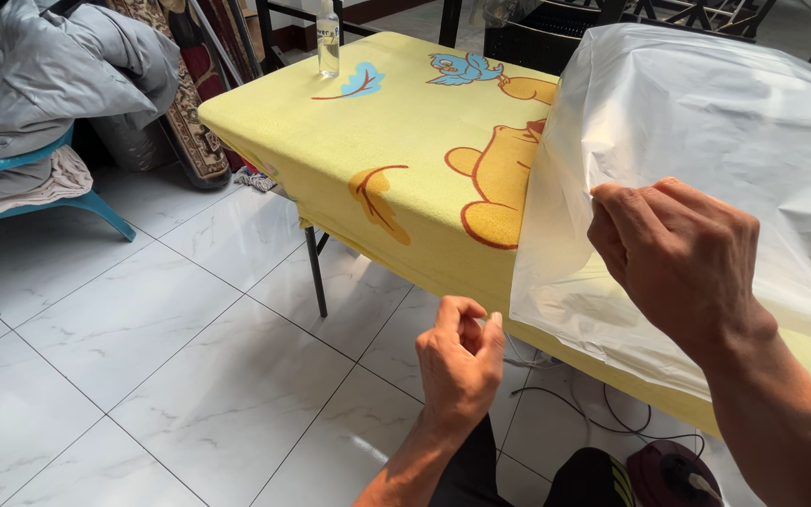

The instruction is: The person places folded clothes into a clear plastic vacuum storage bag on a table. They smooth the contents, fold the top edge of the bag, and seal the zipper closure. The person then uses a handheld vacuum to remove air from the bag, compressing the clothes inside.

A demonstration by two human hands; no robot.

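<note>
At far left, a chair [11, 202] piled with grey bedding [49, 75] is seen on the tiled floor [143, 376]. A clear bottle [328, 39] stands at the far edge of the table [377, 141], which is draped in a yellow printed cloth. The left hand [460, 361] is loosely curled below the table edge, holding nothing. The right hand [673, 258] pinches the near left edge of the plastic bag [706, 113]. The step is judged to be the opening or spreading of the bag; a second grip on the free edge would be called for next. The bag lies on the table's right part, overhanging the near edge, its long axis running from near to far.
</note>
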